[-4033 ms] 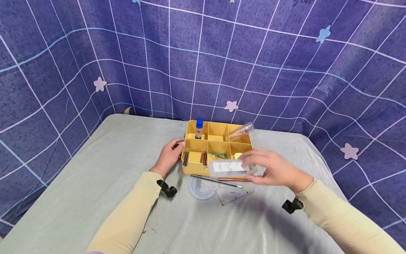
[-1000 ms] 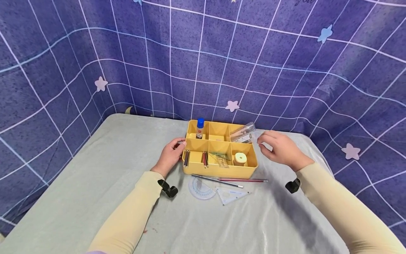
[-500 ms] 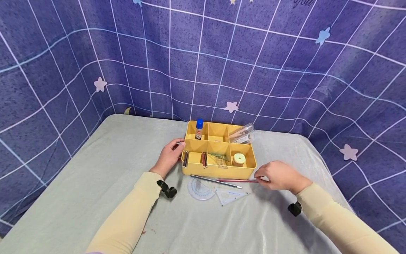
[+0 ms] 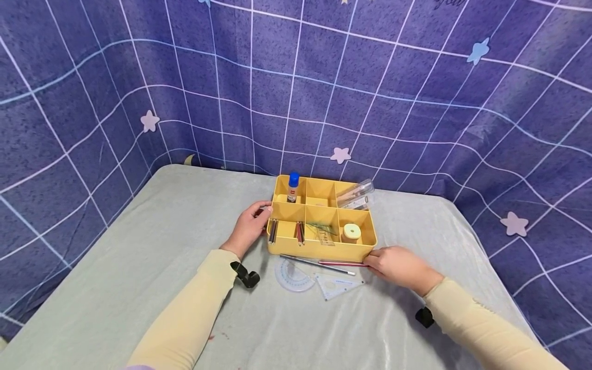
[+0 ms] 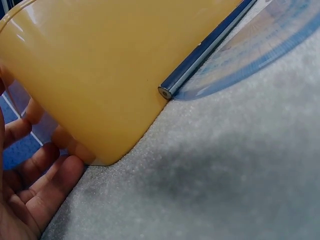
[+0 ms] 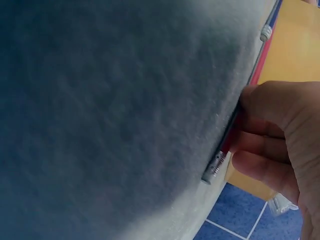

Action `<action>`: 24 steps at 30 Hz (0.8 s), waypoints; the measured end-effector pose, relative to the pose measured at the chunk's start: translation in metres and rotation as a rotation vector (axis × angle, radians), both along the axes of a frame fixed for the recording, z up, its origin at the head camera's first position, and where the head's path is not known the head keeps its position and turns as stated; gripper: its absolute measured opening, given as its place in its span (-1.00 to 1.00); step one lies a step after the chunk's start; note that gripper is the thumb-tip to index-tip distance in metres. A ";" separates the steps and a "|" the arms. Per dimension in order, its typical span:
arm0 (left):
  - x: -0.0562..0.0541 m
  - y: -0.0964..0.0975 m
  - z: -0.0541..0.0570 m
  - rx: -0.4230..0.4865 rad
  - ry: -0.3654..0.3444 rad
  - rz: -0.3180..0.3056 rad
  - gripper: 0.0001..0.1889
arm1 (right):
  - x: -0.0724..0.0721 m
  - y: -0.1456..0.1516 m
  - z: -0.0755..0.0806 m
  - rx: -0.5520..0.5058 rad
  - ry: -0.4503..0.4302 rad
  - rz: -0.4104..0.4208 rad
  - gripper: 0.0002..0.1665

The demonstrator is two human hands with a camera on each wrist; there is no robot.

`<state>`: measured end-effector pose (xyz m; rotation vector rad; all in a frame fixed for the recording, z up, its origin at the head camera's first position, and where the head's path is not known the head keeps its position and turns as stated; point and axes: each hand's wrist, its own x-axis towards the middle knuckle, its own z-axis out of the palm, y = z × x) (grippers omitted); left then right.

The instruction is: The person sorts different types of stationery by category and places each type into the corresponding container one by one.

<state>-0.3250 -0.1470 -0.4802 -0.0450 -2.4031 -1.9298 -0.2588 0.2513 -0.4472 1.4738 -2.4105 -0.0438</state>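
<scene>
In the head view, a yellow divided organizer box (image 4: 319,252) stands on the cloth-covered table. My left hand (image 4: 248,228) rests against its left side; in the left wrist view, relaxed fingers (image 5: 60,180) touch the outer wall. My right hand (image 4: 400,267) is at the box's front right corner. Thumb and fingers pinch a red pencil (image 4: 337,263) near its eraser end, seen in the right wrist view with a metal ferrule (image 6: 214,166). A dark blue pencil (image 4: 319,264) lies beside it, along the box front.
Before the box lie a clear protractor (image 4: 293,277) and a set square (image 4: 337,287). Inside are a blue-capped glue stick (image 4: 293,187), short pencils (image 4: 300,233), small rulers (image 4: 326,234), a pale round-cornered item (image 4: 351,232) and clear cases (image 4: 356,198). A purple curtain (image 4: 296,92) hangs behind.
A clear case that my right hand held now lies in the back right compartment. My right hand has come down to the front and taken hold of the red pencil. My left hand stays put.
</scene>
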 end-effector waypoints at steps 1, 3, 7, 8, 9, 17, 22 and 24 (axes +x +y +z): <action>0.000 0.000 0.000 0.000 0.002 0.001 -0.56 | 0.000 0.000 -0.001 -0.001 0.001 -0.003 -0.87; -0.001 0.000 0.000 -0.004 0.006 0.003 -0.56 | 0.000 0.000 -0.002 -0.001 0.006 -0.005 -0.85; -0.001 0.000 -0.001 -0.001 0.010 0.004 -0.56 | 0.002 0.000 -0.003 -0.003 0.007 0.014 -0.79; -0.001 0.000 -0.002 0.002 0.009 0.002 -0.56 | 0.002 0.000 -0.003 0.000 0.011 0.021 -0.77; 0.000 0.000 -0.003 0.005 0.007 0.000 -0.56 | 0.003 0.001 -0.002 0.004 0.011 0.028 -0.75; 0.000 0.000 -0.003 0.013 0.015 0.001 -0.56 | 0.010 0.007 0.014 0.010 0.016 0.056 -0.52; 0.000 0.000 -0.001 0.018 0.024 -0.003 -0.56 | 0.011 0.004 0.025 -0.088 -0.005 0.112 -0.55; 0.000 -0.001 -0.001 0.019 0.023 -0.004 -0.55 | 0.012 -0.002 0.032 -0.156 -0.046 0.136 -0.58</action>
